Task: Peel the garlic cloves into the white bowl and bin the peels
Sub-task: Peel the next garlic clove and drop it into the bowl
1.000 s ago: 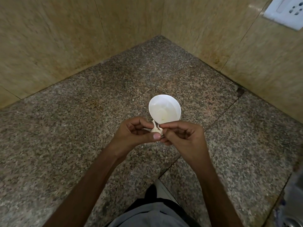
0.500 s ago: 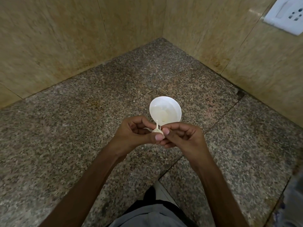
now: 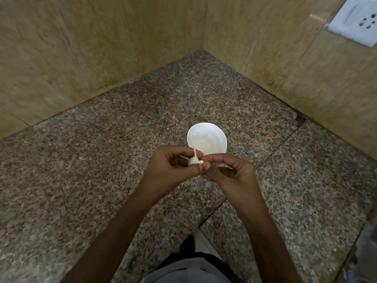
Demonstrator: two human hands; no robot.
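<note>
Kitchen corner: granite counter (image 3: 102, 170), tiled walls (image 3: 61, 58), socket (image 3: 356, 19).

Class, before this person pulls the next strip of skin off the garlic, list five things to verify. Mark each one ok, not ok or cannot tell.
1. Left hand grips the pale papery-skinned garlic: ok.
2. Right hand pinches the garlic's skin from the other side: ok.
3. Round white bowl stands upright on the speckled granite counter, just beyond the hands: ok.
4. Peeled cloves already in the bowl: cannot tell, because its inside is glary.
5. Bin for the peels within sight: not ok, none shows.
</note>
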